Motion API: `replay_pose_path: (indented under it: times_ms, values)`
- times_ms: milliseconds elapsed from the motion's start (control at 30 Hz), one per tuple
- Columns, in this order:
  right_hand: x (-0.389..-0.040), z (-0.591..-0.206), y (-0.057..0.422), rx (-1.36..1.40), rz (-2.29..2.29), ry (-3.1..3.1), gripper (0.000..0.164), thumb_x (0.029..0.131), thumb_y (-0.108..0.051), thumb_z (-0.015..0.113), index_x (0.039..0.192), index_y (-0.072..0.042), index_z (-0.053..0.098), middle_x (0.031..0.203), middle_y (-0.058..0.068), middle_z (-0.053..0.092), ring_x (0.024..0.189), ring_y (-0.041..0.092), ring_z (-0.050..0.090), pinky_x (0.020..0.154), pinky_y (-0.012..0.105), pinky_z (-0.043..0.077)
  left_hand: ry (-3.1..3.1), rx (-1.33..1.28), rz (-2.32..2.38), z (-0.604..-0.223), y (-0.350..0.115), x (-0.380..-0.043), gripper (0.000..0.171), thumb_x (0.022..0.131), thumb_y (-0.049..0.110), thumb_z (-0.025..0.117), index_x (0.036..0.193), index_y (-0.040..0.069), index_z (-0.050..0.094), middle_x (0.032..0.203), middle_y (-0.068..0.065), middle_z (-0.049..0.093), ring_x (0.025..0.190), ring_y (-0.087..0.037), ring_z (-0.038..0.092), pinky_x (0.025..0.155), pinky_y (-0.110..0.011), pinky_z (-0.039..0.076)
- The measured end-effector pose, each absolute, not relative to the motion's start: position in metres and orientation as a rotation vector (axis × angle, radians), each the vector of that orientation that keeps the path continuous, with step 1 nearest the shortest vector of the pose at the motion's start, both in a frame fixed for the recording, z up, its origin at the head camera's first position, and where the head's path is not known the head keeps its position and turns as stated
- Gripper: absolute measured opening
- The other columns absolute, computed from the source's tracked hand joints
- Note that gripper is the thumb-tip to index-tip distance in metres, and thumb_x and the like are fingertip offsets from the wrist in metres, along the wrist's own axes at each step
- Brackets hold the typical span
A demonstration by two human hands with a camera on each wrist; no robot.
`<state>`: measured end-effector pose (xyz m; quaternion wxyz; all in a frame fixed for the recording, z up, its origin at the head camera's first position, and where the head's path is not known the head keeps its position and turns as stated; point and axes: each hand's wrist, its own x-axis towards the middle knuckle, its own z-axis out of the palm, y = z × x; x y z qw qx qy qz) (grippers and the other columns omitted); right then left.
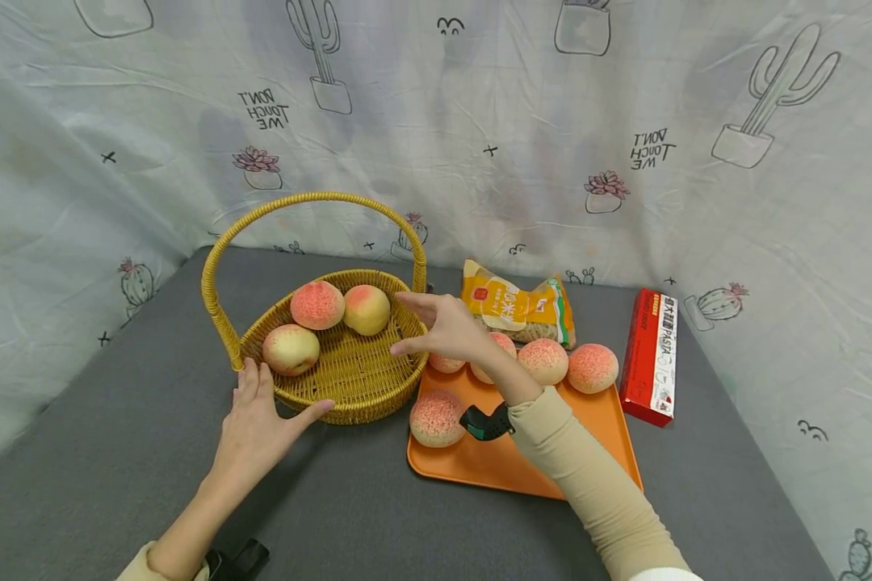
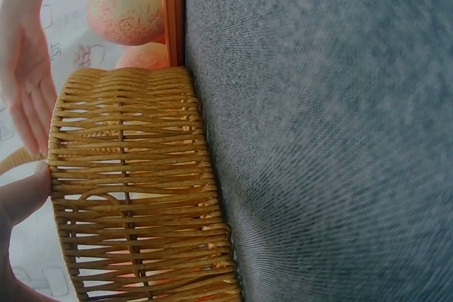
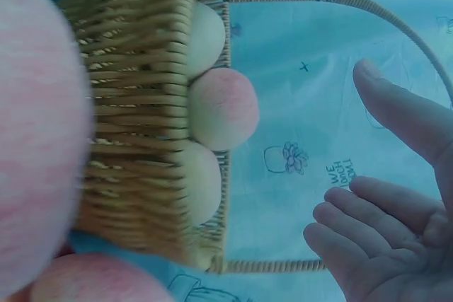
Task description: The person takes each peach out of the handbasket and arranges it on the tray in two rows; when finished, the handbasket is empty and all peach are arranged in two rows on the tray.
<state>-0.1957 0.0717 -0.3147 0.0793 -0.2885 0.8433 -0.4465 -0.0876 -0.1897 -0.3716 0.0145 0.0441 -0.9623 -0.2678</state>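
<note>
A yellow wicker basket (image 1: 363, 387) with a tall arched handle holds three peaches: a pinkish-red peach (image 1: 318, 305), a yellow peach with a red blush (image 1: 366, 310) and a pale yellow peach (image 1: 291, 349). At its near left side, my left hand (image 1: 257, 432) rests its fingers by the handle's foot. The left thumb (image 2: 28, 192) reaches the rim in the left wrist view. My right hand (image 1: 446, 327) hovers over the basket's right rim, thumb and fingers spread. Nothing is in that hand, as the right wrist view of its palm (image 3: 396, 259) confirms.
Right of the basket, an orange tray (image 1: 509, 472) carries several speckled peaches, one peach (image 1: 438, 419) at its near left corner. A yellow food bag (image 1: 516, 307) lies behind it. A red pasta box (image 1: 647, 355) lies along its right side. Patterned cloth (image 1: 480, 121) hangs behind the table.
</note>
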Motion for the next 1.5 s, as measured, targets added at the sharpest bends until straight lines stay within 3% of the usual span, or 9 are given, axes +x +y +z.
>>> replay_pose_path:
  times_ms: [433, 500, 567, 700, 800, 967, 1067, 1200, 1500]
  values:
    - [-0.231, -0.296, 0.016, -0.953, -1.193, 2.691, 0.077, 0.081, -0.025, 0.081, 0.147, -0.011, 0.044, 0.141, 0.011, 0.052, 0.125, 0.028, 0.053, 0.092, 0.037, 0.048, -3.034, 0.147, -0.838, -0.371, -0.191, -0.089, 0.122, 0.083, 0.068, 0.061, 0.146, -0.019, 0.003, 0.152, -0.037, -0.009, 0.133, -0.064, 0.009, 0.101, -0.072, 0.020]
    - [-0.235, -0.298, 0.008, -0.943, -1.242, 2.700, 0.077, 0.081, -0.024, 0.082, 0.147, -0.012, 0.045, 0.131, 0.011, 0.060, 0.113, 0.028, 0.059, 0.087, 0.032, 0.049, -3.034, 0.145, -0.835, -0.371, -0.191, -0.089, 0.122, 0.083, 0.069, 0.061, 0.146, -0.019, 0.004, 0.152, -0.037, -0.009, 0.133, -0.064, 0.009, 0.101, -0.072, 0.021]
    - [-0.239, -0.302, -0.002, -0.945, -1.292, 2.693, 0.077, 0.081, -0.024, 0.082, 0.147, -0.012, 0.044, 0.097, 0.013, 0.066, 0.083, 0.027, 0.060, 0.071, 0.028, 0.046, -3.041, 0.153, -0.833, -0.371, -0.192, -0.088, 0.123, 0.083, 0.069, 0.060, 0.147, -0.018, 0.002, 0.152, -0.037, -0.010, 0.133, -0.064, 0.009, 0.102, -0.072, 0.020]
    - [-0.247, -0.310, -0.020, -0.948, -1.345, 2.667, 0.077, 0.082, -0.023, 0.081, 0.148, -0.013, 0.043, 0.118, 0.012, 0.063, 0.074, 0.023, 0.050, 0.067, 0.026, 0.040, -3.046, 0.170, -0.834, -0.370, -0.193, -0.085, 0.122, 0.083, 0.069, 0.060, 0.147, -0.017, 0.001, 0.153, -0.036, -0.011, 0.133, -0.063, 0.008, 0.102, -0.072, 0.021]
    - [-0.251, -0.318, -0.030, -0.930, -1.334, 2.627, 0.078, 0.083, -0.022, 0.080, 0.150, -0.013, 0.040, 0.142, 0.015, 0.051, 0.080, 0.024, 0.056, 0.078, 0.030, 0.047, -3.033, 0.172, -0.842, -0.370, -0.193, -0.083, 0.120, 0.084, 0.067, 0.062, 0.147, -0.017, 0.003, 0.153, -0.035, -0.009, 0.134, -0.062, 0.008, 0.101, -0.071, 0.022]
    - [-0.258, -0.330, -0.037, -0.918, -1.267, 2.565, 0.077, 0.084, -0.015, 0.078, 0.150, -0.012, 0.039, 0.129, 0.021, 0.059, 0.063, 0.031, 0.057, 0.082, 0.038, 0.049, -3.000, 0.162, -0.862, -0.370, -0.190, -0.084, 0.119, 0.083, 0.065, 0.063, 0.147, -0.018, 0.006, 0.154, -0.035, -0.006, 0.135, -0.061, 0.009, 0.101, -0.071, 0.023]
    - [-0.262, -0.336, -0.038, -0.909, -1.186, 2.593, 0.079, 0.082, -0.014, 0.080, 0.150, -0.012, 0.040, 0.145, 0.013, 0.047, 0.095, 0.028, 0.063, 0.084, 0.036, 0.050, -2.989, 0.153, -0.857, -0.370, -0.189, -0.085, 0.119, 0.083, 0.066, 0.064, 0.147, -0.018, 0.007, 0.154, -0.035, -0.004, 0.135, -0.061, 0.010, 0.102, -0.070, 0.025]
    - [-0.264, -0.339, -0.043, -0.906, -1.071, 2.618, 0.084, 0.079, -0.015, 0.082, 0.151, -0.012, 0.037, 0.151, 0.010, 0.040, 0.136, 0.028, 0.040, 0.102, 0.037, 0.043, -2.988, 0.154, -0.846, -0.371, -0.188, -0.086, 0.118, 0.083, 0.064, 0.064, 0.147, -0.018, 0.008, 0.154, -0.035, -0.003, 0.135, -0.060, 0.010, 0.102, -0.070, 0.025]
    - [-0.261, -0.343, -0.061, -0.974, -0.920, 2.637, 0.085, 0.078, -0.004, 0.081, 0.151, -0.009, 0.036, 0.152, 0.008, 0.040, 0.134, 0.024, 0.043, 0.102, 0.032, 0.042, -2.989, 0.173, -0.850, -0.373, -0.189, -0.084, 0.116, 0.084, 0.062, 0.064, 0.147, -0.017, 0.007, 0.155, -0.034, -0.004, 0.136, -0.059, 0.009, 0.103, -0.069, 0.024]
